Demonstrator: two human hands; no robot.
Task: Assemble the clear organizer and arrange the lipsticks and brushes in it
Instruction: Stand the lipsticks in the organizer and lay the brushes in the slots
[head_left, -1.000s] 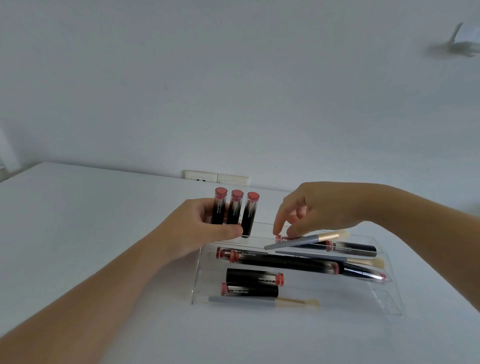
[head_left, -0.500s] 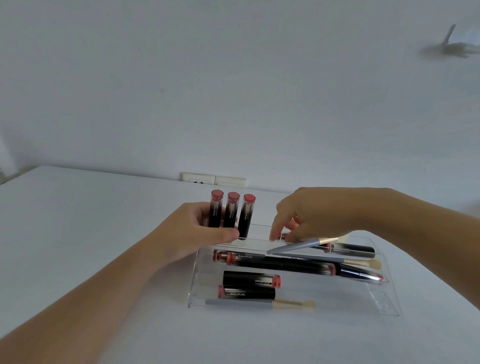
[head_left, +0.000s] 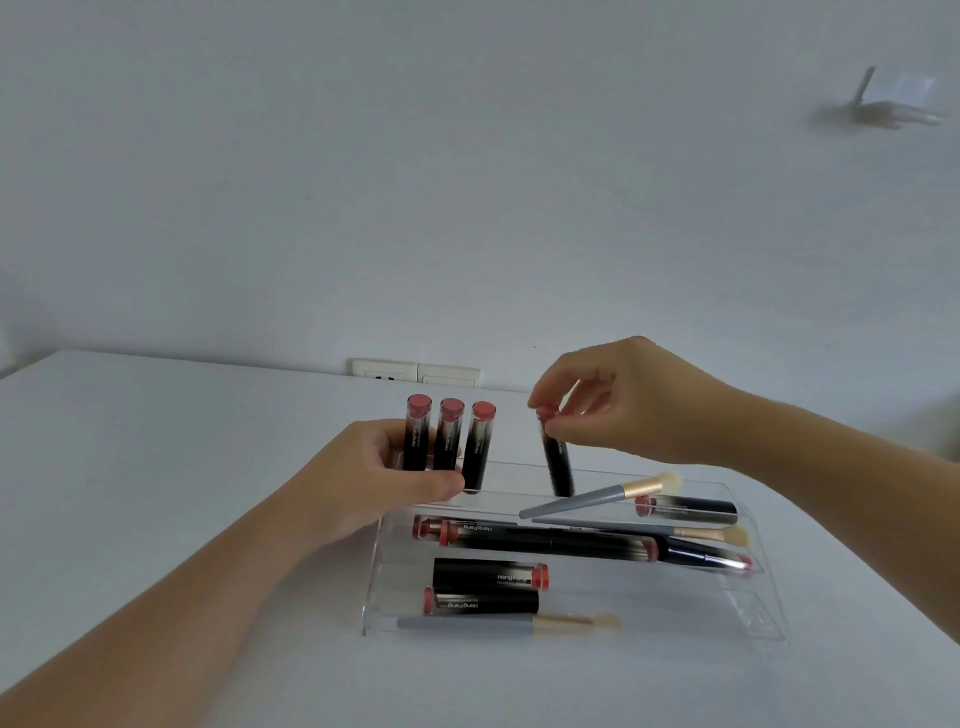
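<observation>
since a second ago a fourth lipstick (head_left: 555, 457) has risen upright at frame centre. left of centre, the left hand (head_left: 374, 478) grips three standing lipsticks (head_left: 449, 441), likely steadying them on the clear organizer (head_left: 748, 525). right of centre, the right hand (head_left: 613, 405) pinches the fourth's red cap, probably to stand it alongside.
</observation>
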